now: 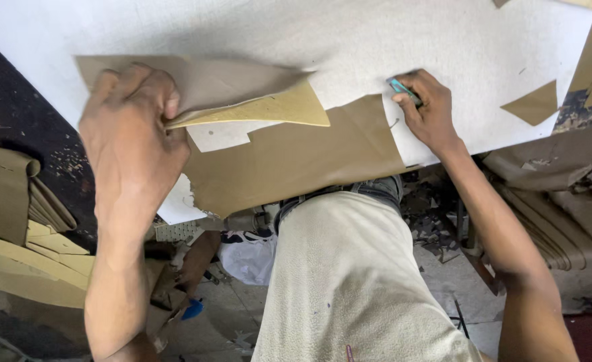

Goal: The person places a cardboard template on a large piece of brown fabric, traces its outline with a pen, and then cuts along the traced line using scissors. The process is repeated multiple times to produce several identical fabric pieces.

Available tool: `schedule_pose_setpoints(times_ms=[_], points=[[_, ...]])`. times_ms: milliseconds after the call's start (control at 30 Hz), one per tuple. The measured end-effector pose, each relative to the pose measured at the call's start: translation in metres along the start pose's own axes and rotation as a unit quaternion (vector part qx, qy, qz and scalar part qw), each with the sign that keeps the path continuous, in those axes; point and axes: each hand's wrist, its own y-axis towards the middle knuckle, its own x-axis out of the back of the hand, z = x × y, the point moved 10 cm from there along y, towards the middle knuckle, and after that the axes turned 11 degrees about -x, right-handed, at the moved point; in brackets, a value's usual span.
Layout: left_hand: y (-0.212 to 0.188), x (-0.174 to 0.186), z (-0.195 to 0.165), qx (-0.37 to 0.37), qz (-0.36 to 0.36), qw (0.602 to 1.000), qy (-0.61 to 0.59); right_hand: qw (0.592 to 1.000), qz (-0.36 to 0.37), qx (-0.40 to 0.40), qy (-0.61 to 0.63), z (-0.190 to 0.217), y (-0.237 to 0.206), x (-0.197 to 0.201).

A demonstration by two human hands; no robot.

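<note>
My left hand [132, 144] pinches a tan, yellowish foam-backed sheet [269, 107] and lifts its edge off the white work surface [349, 40]. Under it lies a larger brown sheet [296, 157] that hangs over the table's near edge. My right hand [430, 110] rests on the white surface at the brown sheet's right edge, fingers closed around a small teal marker or cutter [402, 89]. My light trousers [343, 281] fill the lower middle of the view.
A brown offcut triangle [532, 104] lies on the white surface to the right. Stacked tan foam pieces [21, 255] sit at lower left. Brown fabric is heaped at right [564, 181]. Scraps and a white bag [249, 258] litter the floor below.
</note>
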Motion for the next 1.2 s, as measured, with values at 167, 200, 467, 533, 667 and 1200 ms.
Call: schedule_pose_setpoints(times_ms=[167, 200, 467, 533, 667, 1200], points=[[0.023, 0.031, 0.027, -0.035, -0.203, 0.969, 0.14, 1.0, -0.002, -0.009, -0.019, 0.013, 0.007, -0.002], [0.031, 0.02, 0.042, -0.048, -0.22, 0.964, 0.14, 1.0, 0.005, -0.009, -0.011, 0.016, 0.007, -0.004], [-0.082, -0.085, 0.148, 0.079, -0.176, 0.98, 0.045, 0.991, 0.046, -0.093, -0.079, 0.046, -0.003, -0.031], [-0.147, -0.111, 0.158, 0.218, -0.218, 0.949, -0.064, 0.99, 0.073, -0.077, -0.088, 0.068, -0.003, -0.054], [-0.237, -0.166, 0.134, 0.328, -0.319, 0.875, -0.158, 0.988, 0.147, 0.014, -0.046, 0.128, -0.005, -0.138], [-0.274, -0.224, 0.139, 0.482, -0.421, 0.743, -0.194, 0.859, 0.215, 0.377, -0.272, 0.262, -0.026, -0.405]])
